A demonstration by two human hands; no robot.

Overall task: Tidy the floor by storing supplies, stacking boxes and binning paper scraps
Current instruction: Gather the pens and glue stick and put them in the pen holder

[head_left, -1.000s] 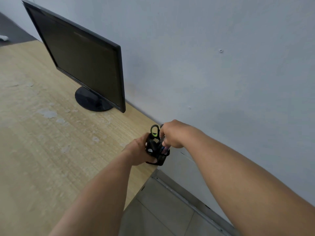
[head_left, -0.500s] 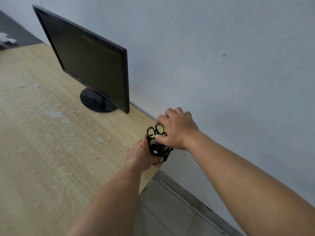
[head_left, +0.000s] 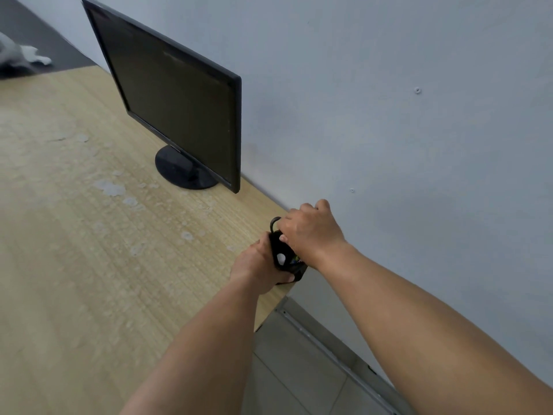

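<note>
The black holder was held upright at the table corner, wrapped by the left grip. The right grip was curled directly above; whether it pinched anything could not be told.

One monitor stands far left on one desk. Two hands meet at the desk's right corner, a left hand and a right hand, with one black holder between them. One dark loop shows above it; the rest of its contents are hidden, so uncounted. Two studs dot the wall: an upper stud and a lower stud. One grey heap lies far left. One metal strip crosses the floor.
</note>
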